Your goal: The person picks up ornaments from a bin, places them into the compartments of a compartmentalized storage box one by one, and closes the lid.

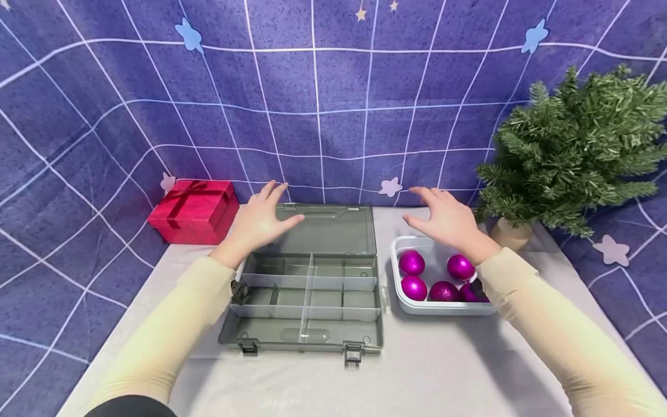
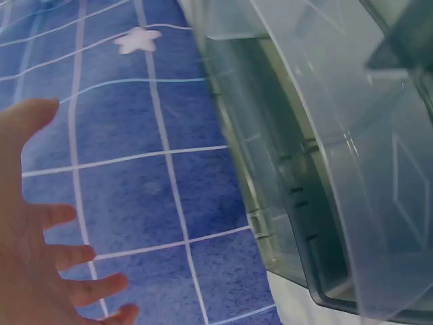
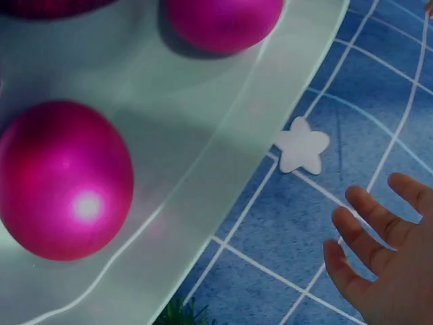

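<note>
My left hand (image 1: 260, 217) is held up over the left side of a grey see-through compartment box (image 1: 341, 347), fingers spread and holding nothing. The box lies with its lid (image 1: 333, 231) folded back toward the wall, and its divided compartments hold nothing visible. My right hand (image 1: 443, 217) is raised above a white tub (image 1: 443, 308), with fingers apart and nothing in them. Inside the tub lie several shiny magenta balls (image 1: 411, 262), partly hidden by my right wrist. In the right wrist view a magenta ball (image 3: 66, 181) shows close up.
A red gift box (image 1: 193, 214) with a dark ribbon stands at the back left. At the right, a small artificial fir tree (image 1: 568, 150) reaches out near my right arm. A blue cloth wall (image 1: 339, 127) with white lines and stars rises behind the white table (image 1: 406, 370).
</note>
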`<state>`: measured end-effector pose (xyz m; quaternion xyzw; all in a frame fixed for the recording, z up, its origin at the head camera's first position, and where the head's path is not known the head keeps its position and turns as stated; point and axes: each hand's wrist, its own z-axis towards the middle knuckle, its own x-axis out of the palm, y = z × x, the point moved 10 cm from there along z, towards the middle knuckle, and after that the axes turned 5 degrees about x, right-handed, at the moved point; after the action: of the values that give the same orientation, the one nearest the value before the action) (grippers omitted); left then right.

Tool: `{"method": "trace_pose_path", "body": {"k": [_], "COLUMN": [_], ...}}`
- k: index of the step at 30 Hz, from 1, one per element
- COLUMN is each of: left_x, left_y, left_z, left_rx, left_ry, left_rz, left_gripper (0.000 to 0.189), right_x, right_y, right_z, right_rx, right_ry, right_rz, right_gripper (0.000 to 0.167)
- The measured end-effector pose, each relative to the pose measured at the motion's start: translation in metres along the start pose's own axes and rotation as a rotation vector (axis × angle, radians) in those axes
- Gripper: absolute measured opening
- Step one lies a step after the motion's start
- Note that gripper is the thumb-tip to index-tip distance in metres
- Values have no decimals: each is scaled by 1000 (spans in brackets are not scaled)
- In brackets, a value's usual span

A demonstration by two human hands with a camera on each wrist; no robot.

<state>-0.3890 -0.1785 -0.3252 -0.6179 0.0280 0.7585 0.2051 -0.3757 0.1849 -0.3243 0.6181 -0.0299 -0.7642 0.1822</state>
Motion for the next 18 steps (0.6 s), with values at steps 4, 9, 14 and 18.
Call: {"method": "trace_pose_path", "body": {"k": [4, 9, 14, 18], "left_x": [-15, -18, -7, 13], "left_y": [11, 32, 53, 68], "left_z": [-19, -46, -72, -98], "left_rx": [3, -30, -91, -141], "left_ry": [-66, -40, 0, 44], "left_rz": [-109, -276, -505, -676], "left_gripper": [85, 79, 71, 66], "right_x": [-1, 1, 9, 21], "right_y": [4, 11, 16, 10], "right_z": [-7, -21, -37, -46], "right_rx": [-5, -76, -127, -11], "right_ry": [32, 123, 252, 373], "right_rz": [66, 226, 435, 546], "right_gripper": [59, 42, 30, 38]}}
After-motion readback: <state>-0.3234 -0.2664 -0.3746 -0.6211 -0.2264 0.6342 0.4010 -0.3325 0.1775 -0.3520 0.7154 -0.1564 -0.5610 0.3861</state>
